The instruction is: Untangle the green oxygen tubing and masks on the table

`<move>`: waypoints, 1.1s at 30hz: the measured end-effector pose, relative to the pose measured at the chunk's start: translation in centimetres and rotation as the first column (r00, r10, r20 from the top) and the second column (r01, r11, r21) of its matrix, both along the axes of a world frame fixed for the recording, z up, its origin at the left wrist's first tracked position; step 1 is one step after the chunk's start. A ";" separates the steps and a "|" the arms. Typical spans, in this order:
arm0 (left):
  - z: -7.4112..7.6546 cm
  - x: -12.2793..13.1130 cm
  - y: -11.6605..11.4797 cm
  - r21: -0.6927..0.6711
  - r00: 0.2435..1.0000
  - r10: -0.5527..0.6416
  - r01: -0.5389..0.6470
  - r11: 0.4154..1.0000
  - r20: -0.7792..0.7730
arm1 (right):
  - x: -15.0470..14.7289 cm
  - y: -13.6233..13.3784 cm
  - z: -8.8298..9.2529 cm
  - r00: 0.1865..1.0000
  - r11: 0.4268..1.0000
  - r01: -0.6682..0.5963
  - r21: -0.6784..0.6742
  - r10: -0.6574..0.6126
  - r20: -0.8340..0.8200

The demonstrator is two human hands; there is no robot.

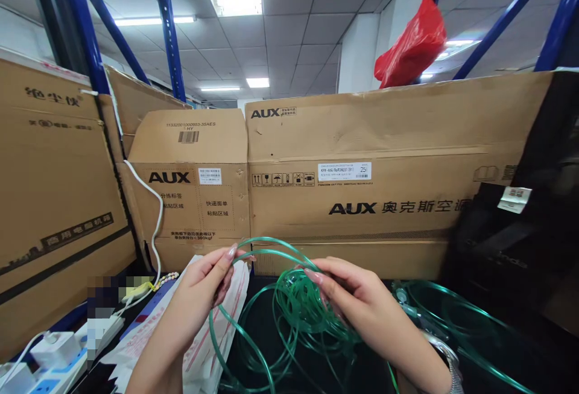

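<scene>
Two strands of clear green plastic tubing [271,245] arch between my hands. My left hand [215,276] pinches them at the left end of the arch, thumb on top. At the other end my right hand [341,288] has its thumb and fingers closed on the same strands. Below and between the hands lies a tangled coil of green tubing [301,303] on the black surface. Loops hang down from my left hand toward the near edge. My right fingers partly cover the coil.
Cardboard boxes [384,134] wall off the back, with another cardboard box [49,158] at left. A white power strip [67,358] with plugs sits lower left, beside white printed plastic packaging [203,346]. More green tubing [470,327] lies right. A red bag [414,41] hangs above.
</scene>
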State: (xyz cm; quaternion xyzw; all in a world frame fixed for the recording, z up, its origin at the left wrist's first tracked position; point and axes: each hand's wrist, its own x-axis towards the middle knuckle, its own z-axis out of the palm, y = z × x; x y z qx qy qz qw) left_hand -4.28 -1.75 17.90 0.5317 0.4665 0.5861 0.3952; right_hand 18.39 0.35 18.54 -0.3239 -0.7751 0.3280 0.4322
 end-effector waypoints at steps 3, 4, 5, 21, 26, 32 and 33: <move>0.2 -0.2 -0.3 -0.034 0.998 -0.057 0.056 0.998 -0.031 | 0.6 0.2 0.1 0.991 0.982 0.037 0.184 -0.059 0.117; 0.3 -0.2 -0.4 -0.044 0.996 -0.076 0.075 0.996 -0.036 | 0.8 0.3 0.2 0.987 0.975 0.038 0.219 -0.071 0.145; 0.3 -0.2 -0.5 -0.052 0.995 -0.096 0.094 0.994 -0.040 | 1.0 0.4 0.2 0.983 0.970 0.039 0.242 -0.080 0.164; -0.1 4.1 0.6 -0.082 0.965 -0.205 0.220 0.972 0.161 | -1.3 0.9 -0.9 0.982 0.987 -0.128 -0.095 0.113 -0.154; -0.5 4.9 0.7 -0.023 0.953 -0.181 0.193 0.981 0.245 | -2.7 1.1 -1.5 0.991 0.958 0.137 0.251 -0.131 -0.038; -0.3 4.9 0.5 0.135 0.864 -0.179 0.131 0.982 0.470 | -2.9 0.1 -1.2 0.924 0.802 0.382 0.458 -0.324 -0.204; -0.2 4.9 0.5 0.160 0.839 -0.184 0.118 0.980 0.512 | -3.0 -0.4 -1.0 0.918 0.758 0.398 0.517 -0.326 -0.228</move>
